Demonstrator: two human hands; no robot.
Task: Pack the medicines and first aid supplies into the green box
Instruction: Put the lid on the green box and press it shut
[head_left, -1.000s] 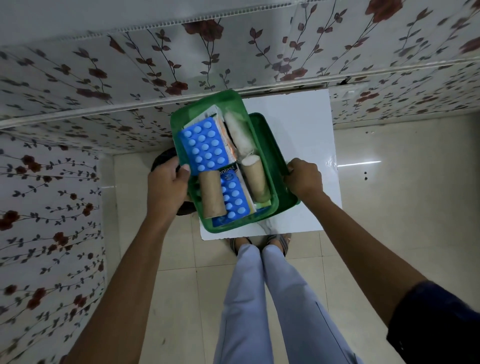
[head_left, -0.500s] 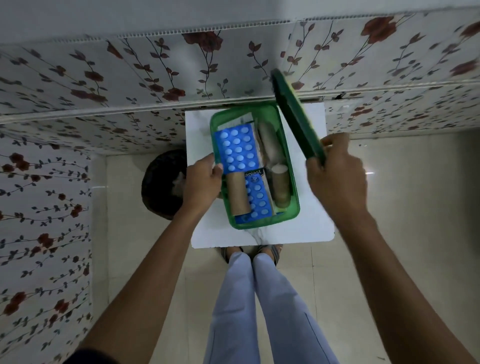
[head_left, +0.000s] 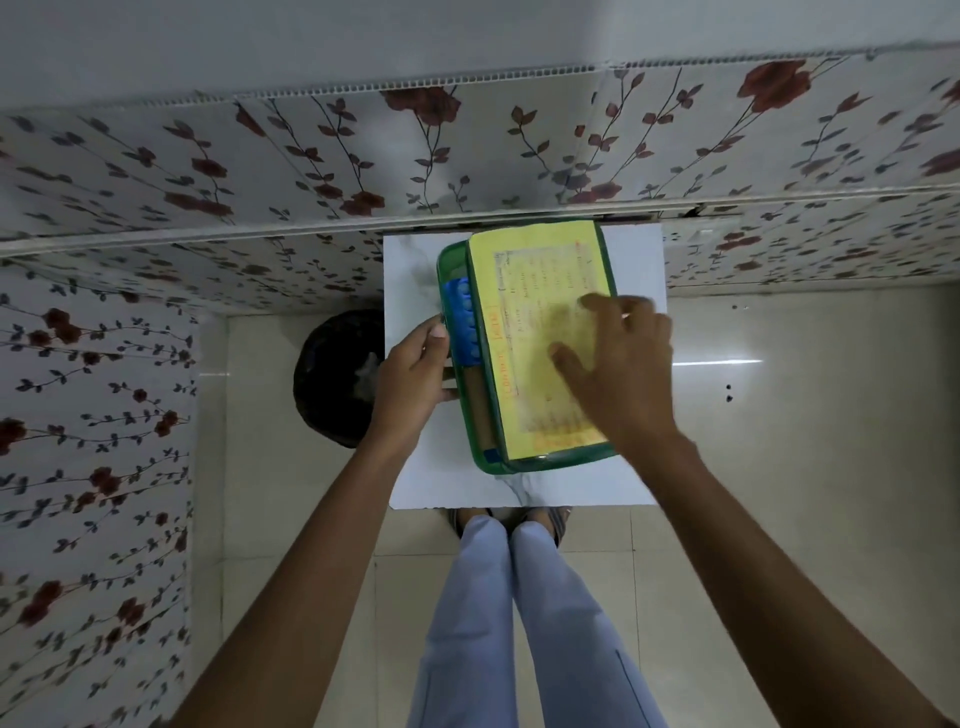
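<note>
The green box (head_left: 451, 270) stands on a small white table (head_left: 410, 291). Its lid (head_left: 540, 332), green-rimmed with a yellow printed label, lies over most of the box, shifted right so a strip along the left stays uncovered. In that strip I see a blue blister pack (head_left: 464, 322) and a brown bandage roll (head_left: 475, 410). My left hand (head_left: 413, 379) grips the box's left rim. My right hand (head_left: 618, 364) presses flat on the lid with fingers spread. The other contents are hidden under the lid.
A black waste bin (head_left: 332, 374) stands on the floor left of the table. Flower-patterned walls close in behind and to the left. My legs in pale trousers (head_left: 519, 623) stand at the table's front edge. Pale tiled floor extends to the right.
My right hand lifted the lid from under the box, swung it up on edge, and has now laid it over the box. The box was set down on the table.
</note>
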